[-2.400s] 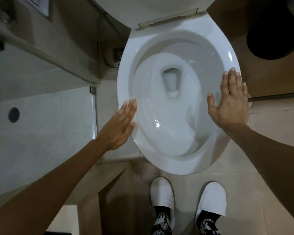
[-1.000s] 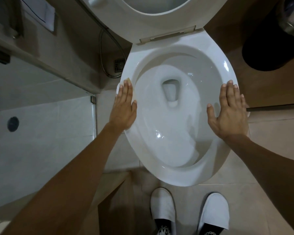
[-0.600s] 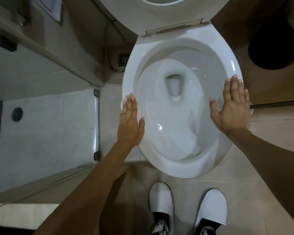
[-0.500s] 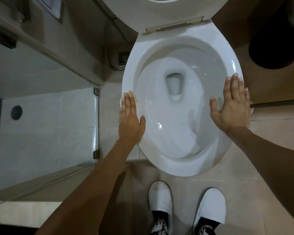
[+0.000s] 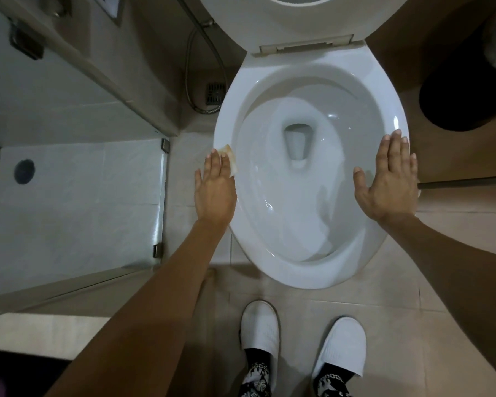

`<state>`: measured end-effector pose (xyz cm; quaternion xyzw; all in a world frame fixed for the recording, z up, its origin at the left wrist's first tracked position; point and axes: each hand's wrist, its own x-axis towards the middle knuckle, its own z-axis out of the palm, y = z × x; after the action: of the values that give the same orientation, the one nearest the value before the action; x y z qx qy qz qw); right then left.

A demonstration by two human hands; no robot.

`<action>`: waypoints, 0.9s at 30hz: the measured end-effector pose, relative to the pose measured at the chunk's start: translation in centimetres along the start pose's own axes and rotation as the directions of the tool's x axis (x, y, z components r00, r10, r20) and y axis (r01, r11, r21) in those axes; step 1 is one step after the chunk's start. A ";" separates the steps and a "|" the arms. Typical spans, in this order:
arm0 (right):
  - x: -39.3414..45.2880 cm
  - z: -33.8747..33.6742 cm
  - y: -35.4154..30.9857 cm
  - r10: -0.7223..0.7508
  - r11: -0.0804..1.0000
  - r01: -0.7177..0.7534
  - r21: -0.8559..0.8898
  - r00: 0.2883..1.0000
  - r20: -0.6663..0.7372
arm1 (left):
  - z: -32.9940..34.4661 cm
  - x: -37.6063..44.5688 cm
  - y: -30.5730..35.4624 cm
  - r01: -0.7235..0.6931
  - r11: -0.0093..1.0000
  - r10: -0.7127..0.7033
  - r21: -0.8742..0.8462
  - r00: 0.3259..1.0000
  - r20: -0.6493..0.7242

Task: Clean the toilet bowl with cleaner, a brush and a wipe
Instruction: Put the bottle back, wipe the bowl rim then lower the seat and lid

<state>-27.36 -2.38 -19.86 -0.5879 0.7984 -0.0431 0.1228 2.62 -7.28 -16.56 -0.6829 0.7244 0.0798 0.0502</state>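
White wipe [image 5: 230, 161] lengthwise, seemingly, along rim [image 5: 222, 130]

Hands: two are seen, the left hand [image 5: 214, 188] and the right hand [image 5: 390, 181], both laid flat with straight fingers.
Toilet bowl: one [image 5: 355, 270] is counted, lying between the hands.
Wipe: one [image 5: 230, 159] is seen, pressed under the fingers of the left hand on the rim.
Raised seat and lid: one [image 5: 287, 21] is counted, beyond both hands.
White slippers: two are counted, one [image 5: 259, 325] nearer than the left hand and one [image 5: 341, 343] nearer than the right hand.
Floor drains: two are seen, a round one [image 5: 24, 171] left of the left hand and a square one [image 5: 214, 93] beyond it.
Hose: one [image 5: 189, 75] is seen beyond the left hand.
Dark bin: one [image 5: 464, 90] is counted beyond the right hand.
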 end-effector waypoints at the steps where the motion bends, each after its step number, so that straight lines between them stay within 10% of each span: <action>1: 0.0 -0.3 0.0 -0.011 1.000 0.011 -0.006 1.000 0.028 | -0.6 -0.2 -0.2 -0.001 0.999 0.001 0.035 1.000 -0.009; 14: -3.1 -13.8 -3.6 0.029 1.000 -0.026 -0.013 0.937 0.349 | -13.7 -3.1 -1.5 -0.040 0.999 0.039 0.015 0.998 0.054; 27: -7.3 -31.3 -12.3 0.038 0.999 -0.024 -0.043 0.938 0.345 | -31.2 -5.8 -2.6 -0.010 0.980 0.013 -0.198 1.000 0.012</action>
<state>-21.64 -1.53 14.11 -0.5759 0.7743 0.0779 0.2505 6.66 -7.47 15.02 -0.6797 0.7165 0.1560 -0.0138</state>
